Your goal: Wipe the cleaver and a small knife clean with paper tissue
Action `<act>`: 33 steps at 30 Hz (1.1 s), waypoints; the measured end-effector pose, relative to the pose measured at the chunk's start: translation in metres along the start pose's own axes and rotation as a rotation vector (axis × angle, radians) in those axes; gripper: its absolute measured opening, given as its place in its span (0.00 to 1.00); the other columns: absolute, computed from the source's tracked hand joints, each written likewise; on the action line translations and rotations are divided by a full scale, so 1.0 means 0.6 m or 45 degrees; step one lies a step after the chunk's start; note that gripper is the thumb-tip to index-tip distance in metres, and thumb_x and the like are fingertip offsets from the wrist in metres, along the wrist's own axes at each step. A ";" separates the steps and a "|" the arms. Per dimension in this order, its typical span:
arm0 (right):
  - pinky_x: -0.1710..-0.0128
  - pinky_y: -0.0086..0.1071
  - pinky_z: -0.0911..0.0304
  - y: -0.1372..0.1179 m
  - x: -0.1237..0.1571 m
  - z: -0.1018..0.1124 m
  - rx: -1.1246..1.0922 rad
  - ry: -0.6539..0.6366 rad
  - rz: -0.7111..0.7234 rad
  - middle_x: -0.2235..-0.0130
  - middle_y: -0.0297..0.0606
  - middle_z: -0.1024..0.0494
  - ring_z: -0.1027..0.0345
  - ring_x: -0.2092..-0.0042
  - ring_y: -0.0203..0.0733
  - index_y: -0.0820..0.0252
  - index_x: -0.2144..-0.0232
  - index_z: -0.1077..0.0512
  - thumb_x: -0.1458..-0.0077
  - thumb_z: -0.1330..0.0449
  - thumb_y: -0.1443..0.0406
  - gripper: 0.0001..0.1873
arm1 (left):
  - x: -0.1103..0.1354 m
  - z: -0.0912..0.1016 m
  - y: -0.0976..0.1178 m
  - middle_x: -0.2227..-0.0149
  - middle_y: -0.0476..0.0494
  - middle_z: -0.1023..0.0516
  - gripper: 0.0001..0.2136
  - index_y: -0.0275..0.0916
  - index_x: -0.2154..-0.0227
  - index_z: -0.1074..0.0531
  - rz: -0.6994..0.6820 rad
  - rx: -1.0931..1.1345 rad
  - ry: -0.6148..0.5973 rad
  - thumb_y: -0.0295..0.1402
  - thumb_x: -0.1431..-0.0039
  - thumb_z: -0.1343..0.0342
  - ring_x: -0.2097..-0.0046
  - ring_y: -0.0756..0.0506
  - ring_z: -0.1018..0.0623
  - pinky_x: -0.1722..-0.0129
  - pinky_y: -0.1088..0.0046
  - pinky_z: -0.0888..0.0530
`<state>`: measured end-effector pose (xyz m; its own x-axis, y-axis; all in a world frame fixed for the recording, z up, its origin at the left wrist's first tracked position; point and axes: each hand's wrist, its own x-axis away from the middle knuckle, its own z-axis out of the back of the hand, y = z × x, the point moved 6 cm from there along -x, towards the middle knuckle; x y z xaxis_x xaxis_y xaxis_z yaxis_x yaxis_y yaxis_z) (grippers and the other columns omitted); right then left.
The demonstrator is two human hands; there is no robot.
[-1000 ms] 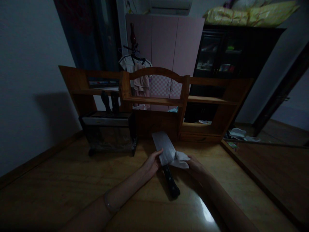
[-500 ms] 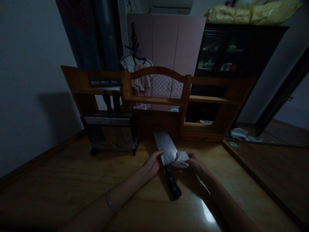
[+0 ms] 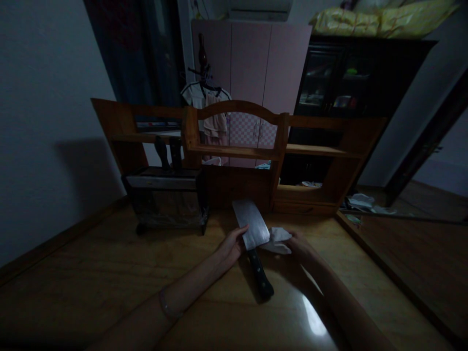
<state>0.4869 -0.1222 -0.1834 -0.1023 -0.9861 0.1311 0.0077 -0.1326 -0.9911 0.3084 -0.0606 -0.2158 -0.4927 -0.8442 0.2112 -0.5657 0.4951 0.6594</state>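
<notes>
A cleaver [image 3: 252,226] with a broad steel blade and a black handle lies on the wooden table [image 3: 109,273], blade pointing away from me. My left hand [image 3: 231,247] rests at the blade's left edge near the heel, fingers pressed against it. My right hand [image 3: 300,246] is closed on a crumpled white cloth [image 3: 278,240], which sits against the blade's right edge.
A knife block [image 3: 166,197] with two dark handles stands at the back left of the table. Behind it runs a wooden shelf unit [image 3: 237,146]. A pink wardrobe [image 3: 252,73] and a dark cabinet [image 3: 347,78] stand further back. The table's right edge borders the floor.
The white cloth in my right hand has slid a little to the right, off the blade. The cleaver and my left hand have barely moved.
</notes>
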 end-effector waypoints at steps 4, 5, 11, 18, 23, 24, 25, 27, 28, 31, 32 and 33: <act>0.76 0.28 0.38 0.005 -0.005 -0.011 0.066 -0.051 0.005 0.75 0.35 0.22 0.31 0.74 0.39 0.63 0.73 0.24 0.60 0.38 0.64 0.09 | -0.004 0.003 -0.002 0.61 0.37 0.21 0.11 0.30 0.62 0.27 0.001 0.019 0.003 0.29 0.49 0.37 0.65 0.45 0.21 0.63 0.71 0.24; 0.74 0.28 0.38 0.004 -0.005 -0.013 0.083 -0.080 0.009 0.74 0.36 0.21 0.30 0.73 0.39 0.64 0.73 0.24 0.61 0.37 0.65 0.09 | -0.005 0.002 -0.003 0.62 0.37 0.21 0.11 0.30 0.62 0.27 0.005 0.025 0.002 0.28 0.49 0.38 0.65 0.45 0.21 0.63 0.70 0.24; 0.71 0.29 0.37 -0.010 -0.004 -0.012 0.156 -0.166 0.053 0.72 0.36 0.21 0.30 0.71 0.40 0.64 0.72 0.23 0.63 0.37 0.66 0.11 | -0.005 0.000 -0.003 0.62 0.38 0.21 0.11 0.30 0.62 0.27 0.014 0.023 0.024 0.28 0.49 0.38 0.64 0.45 0.21 0.62 0.69 0.24; 0.71 0.29 0.36 -0.012 -0.001 -0.011 0.210 -0.176 0.039 0.71 0.36 0.21 0.30 0.71 0.40 0.63 0.72 0.24 0.63 0.39 0.68 0.11 | -0.006 0.000 -0.002 0.61 0.37 0.21 0.11 0.30 0.62 0.26 0.007 0.019 0.022 0.28 0.49 0.38 0.63 0.44 0.22 0.60 0.67 0.24; 0.73 0.28 0.38 -0.014 0.001 0.000 0.254 -0.172 0.034 0.72 0.37 0.21 0.30 0.71 0.40 0.65 0.73 0.24 0.63 0.39 0.68 0.10 | 0.001 -0.003 0.000 0.62 0.38 0.21 0.12 0.30 0.62 0.26 0.011 0.018 0.020 0.29 0.50 0.37 0.64 0.44 0.22 0.62 0.68 0.24; 0.73 0.28 0.38 -0.013 0.000 0.005 0.263 -0.163 0.034 0.72 0.36 0.21 0.30 0.72 0.40 0.65 0.73 0.24 0.63 0.39 0.68 0.10 | 0.003 -0.003 0.000 0.63 0.38 0.21 0.12 0.30 0.62 0.26 0.015 0.015 0.027 0.29 0.50 0.37 0.64 0.45 0.22 0.62 0.68 0.24; 0.74 0.28 0.39 -0.011 -0.002 0.010 0.271 -0.154 0.035 0.72 0.36 0.22 0.30 0.72 0.39 0.65 0.73 0.24 0.63 0.39 0.68 0.10 | 0.003 -0.003 0.000 0.63 0.39 0.21 0.11 0.30 0.62 0.26 0.017 0.011 0.031 0.29 0.49 0.37 0.65 0.45 0.22 0.63 0.69 0.24; 0.75 0.27 0.39 -0.007 -0.007 0.019 0.285 -0.134 0.037 0.73 0.35 0.22 0.31 0.73 0.38 0.64 0.73 0.24 0.62 0.40 0.68 0.09 | 0.003 -0.003 -0.001 0.64 0.39 0.21 0.11 0.30 0.63 0.26 0.022 0.007 0.031 0.29 0.49 0.37 0.65 0.45 0.22 0.64 0.68 0.24; 0.75 0.27 0.40 -0.004 -0.009 0.022 0.292 -0.123 0.037 0.73 0.35 0.23 0.32 0.73 0.38 0.64 0.73 0.24 0.62 0.40 0.67 0.09 | 0.002 -0.002 -0.001 0.64 0.39 0.21 0.11 0.30 0.63 0.26 0.022 0.009 0.030 0.29 0.49 0.37 0.65 0.45 0.22 0.64 0.68 0.24; 0.74 0.28 0.39 0.003 -0.013 0.025 0.311 -0.084 0.038 0.72 0.37 0.22 0.31 0.72 0.38 0.63 0.70 0.24 0.60 0.39 0.65 0.11 | -0.001 0.000 -0.003 0.62 0.39 0.21 0.12 0.30 0.62 0.26 0.019 0.017 0.016 0.30 0.49 0.37 0.64 0.45 0.22 0.62 0.68 0.24; 0.73 0.28 0.39 0.005 -0.014 0.024 0.319 -0.070 0.041 0.71 0.37 0.22 0.31 0.72 0.39 0.63 0.70 0.24 0.60 0.39 0.64 0.12 | -0.002 0.000 -0.003 0.62 0.39 0.21 0.12 0.30 0.62 0.26 0.018 0.019 0.012 0.30 0.49 0.37 0.64 0.45 0.22 0.62 0.68 0.24; 0.73 0.28 0.39 0.007 -0.014 0.023 0.329 -0.065 0.046 0.71 0.37 0.22 0.31 0.71 0.39 0.63 0.69 0.24 0.60 0.38 0.64 0.12 | -0.003 0.001 -0.004 0.62 0.39 0.21 0.12 0.30 0.62 0.26 0.019 0.018 0.010 0.30 0.49 0.37 0.64 0.45 0.22 0.62 0.69 0.24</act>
<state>0.5013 -0.1158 -0.1884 -0.0470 -0.9936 0.1029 0.2645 -0.1117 -0.9579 0.3103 -0.0602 -0.2179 -0.4962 -0.8383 0.2262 -0.5677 0.5103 0.6460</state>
